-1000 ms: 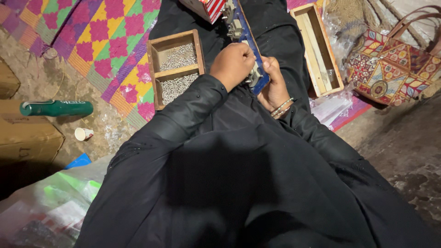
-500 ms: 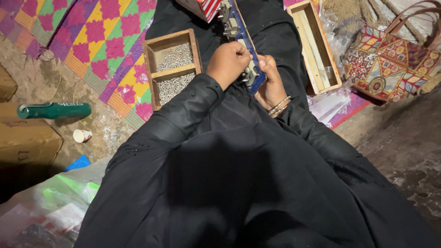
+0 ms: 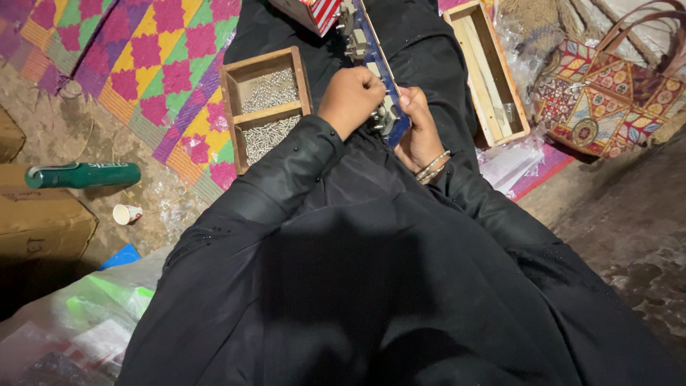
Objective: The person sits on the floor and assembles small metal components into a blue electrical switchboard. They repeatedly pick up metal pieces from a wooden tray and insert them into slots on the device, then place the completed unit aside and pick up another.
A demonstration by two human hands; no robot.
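- The person is sitting on the ground in black clothing and working over the lap, where a long, narrow blue strip (image 3: 391, 114) carrying a row of small grey metal fittings (image 3: 356, 44) is lying, running away from the body toward the top of the view.
- The left hand (image 3: 351, 96) is curling into a loose fist at the near end of the strip, fingers bent down onto one of the fittings; whether they are pinching something tiny I cannot tell.
- The right hand (image 3: 419, 129), bangles at the wrist, is cupping the strip's near end from the side, thumb lying along its edge, steadying it.
- The strip is looking thin, stiff and light to me; the fittings seem small, hard and easy to fumble, so fingertip pinching at the fitting with support under the strip looks the sensible hold.
- Just left of the lap, a wooden two-compartment box (image 3: 234, 107) of small silvery screws is sitting on a bright chequered woven mat (image 3: 153, 64).
- A longer wooden tray (image 3: 493, 71) is lying to the right, a patterned handbag (image 3: 607, 100) beyond it.
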